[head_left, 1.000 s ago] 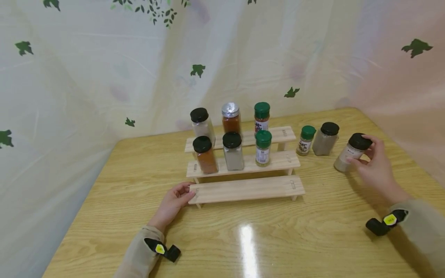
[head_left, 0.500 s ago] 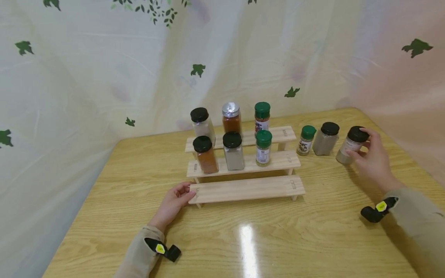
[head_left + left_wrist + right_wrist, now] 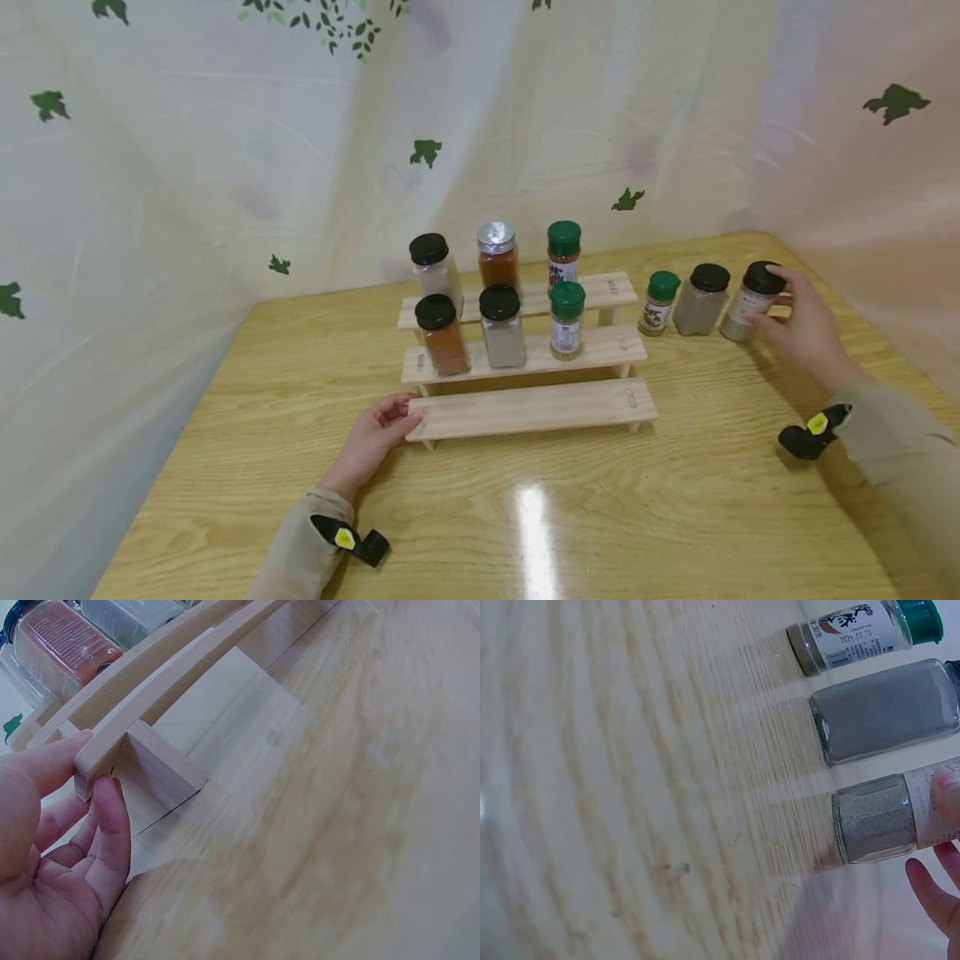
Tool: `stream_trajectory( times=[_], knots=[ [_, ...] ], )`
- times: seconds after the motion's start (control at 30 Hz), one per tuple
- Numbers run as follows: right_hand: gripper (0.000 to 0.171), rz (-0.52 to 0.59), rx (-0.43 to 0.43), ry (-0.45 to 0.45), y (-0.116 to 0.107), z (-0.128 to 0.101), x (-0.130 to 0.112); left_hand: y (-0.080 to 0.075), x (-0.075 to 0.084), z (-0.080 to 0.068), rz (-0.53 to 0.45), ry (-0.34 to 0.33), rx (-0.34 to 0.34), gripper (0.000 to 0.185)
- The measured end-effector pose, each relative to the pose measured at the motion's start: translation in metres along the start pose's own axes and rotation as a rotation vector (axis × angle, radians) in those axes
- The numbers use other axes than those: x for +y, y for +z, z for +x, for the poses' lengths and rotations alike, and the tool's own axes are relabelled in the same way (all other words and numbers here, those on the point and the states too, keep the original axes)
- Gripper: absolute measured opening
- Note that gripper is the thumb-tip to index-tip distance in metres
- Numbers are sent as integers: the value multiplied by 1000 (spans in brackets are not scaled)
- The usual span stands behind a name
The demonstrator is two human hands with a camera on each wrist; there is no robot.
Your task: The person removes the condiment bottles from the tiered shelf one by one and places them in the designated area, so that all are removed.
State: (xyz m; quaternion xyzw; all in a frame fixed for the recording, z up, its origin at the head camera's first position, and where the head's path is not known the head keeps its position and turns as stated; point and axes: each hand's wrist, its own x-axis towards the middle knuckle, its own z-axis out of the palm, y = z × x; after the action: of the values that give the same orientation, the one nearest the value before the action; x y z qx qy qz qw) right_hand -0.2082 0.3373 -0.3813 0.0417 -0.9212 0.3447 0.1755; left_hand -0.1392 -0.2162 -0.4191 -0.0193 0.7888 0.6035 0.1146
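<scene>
Our right hand [image 3: 802, 329] is curled round a spice jar [image 3: 751, 302] with a black cap, pale grey powder inside; the jar stands on the worktop [image 3: 525, 517] at the far right, just beside two others. The right wrist view shows the jar [image 3: 889, 817] with fingertips [image 3: 945, 784] on its label, and its base looks to be down on the wood, though we cannot tell whether it is fully set or a touch lifted. Next to it on the left stands a black-capped grey jar [image 3: 699, 299], and left of that a small green-capped jar [image 3: 659, 302]; the three make a row to the right of the rack [image 3: 525, 367].

Our left hand [image 3: 372, 440] holds the near left end of the rack's lowest step, thumb on top and fingers under the board's end, as the left wrist view shows [image 3: 67, 847].

We judge the work to be about two thirds along. The top step carries three jars: black-capped [image 3: 434, 271], silver-capped [image 3: 498, 255] and green-capped [image 3: 562, 252]. The middle step carries three more: a red powder jar [image 3: 441, 335], a grey one [image 3: 502, 327] and a green-capped one [image 3: 567, 320]. The lowest step [image 3: 532, 408] bears nothing, and the three jars on the worktop are what is left for it.
</scene>
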Motion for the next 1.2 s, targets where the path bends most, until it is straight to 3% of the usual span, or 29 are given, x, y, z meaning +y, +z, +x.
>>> stream_trajectory(
  times=[0.7, 1.2],
  knots=[
    [72, 9, -67, -27, -5, 13, 10, 1, 2, -2, -12, -3, 15, 39],
    [71, -94, -124, -62, -26, 16, 2, 2, 1, 1, -4, 2, 2, 40]
  ],
)
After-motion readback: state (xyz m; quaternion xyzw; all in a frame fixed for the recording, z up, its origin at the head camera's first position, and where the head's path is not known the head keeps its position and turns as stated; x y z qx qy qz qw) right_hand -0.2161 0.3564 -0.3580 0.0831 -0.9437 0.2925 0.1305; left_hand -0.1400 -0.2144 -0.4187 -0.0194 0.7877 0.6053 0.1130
